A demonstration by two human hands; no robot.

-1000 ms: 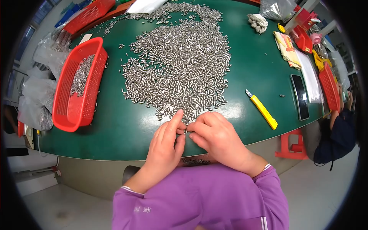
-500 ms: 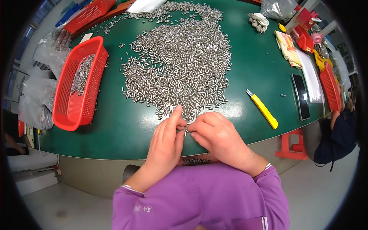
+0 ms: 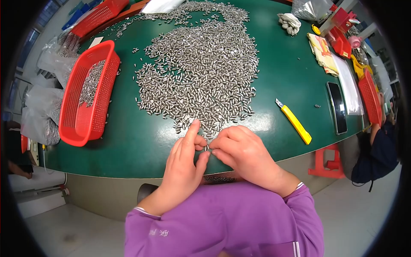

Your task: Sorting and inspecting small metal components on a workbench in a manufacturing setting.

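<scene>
A broad pile of small silver metal pins (image 3: 201,77), rounded like little bullets, covers the middle of the green table. At the pile's near tip, close to the table's front edge, my two hands meet. My left hand (image 3: 182,165) has its index finger stretched forward and its thumb apart from the curled fingers, the thumb tip beside a few pins. My right hand (image 3: 246,152) is closed in a pinch at a small metal pin (image 3: 207,148); the fingertips partly hide it. Below the edge, between my wrists, dark small parts (image 3: 219,177) show, partly covered.
A red perforated basket (image 3: 77,126) with more pins stands at left, beside plastic bags (image 3: 40,103). To the right lie a yellow utility knife (image 3: 295,124), a phone (image 3: 337,107) and a white glove (image 3: 289,24). A red stool (image 3: 319,165) stands below the right edge.
My left thumb has moved slightly right and away from the curled fingers, widening the gap in that hand. My right hand has barely moved.
</scene>
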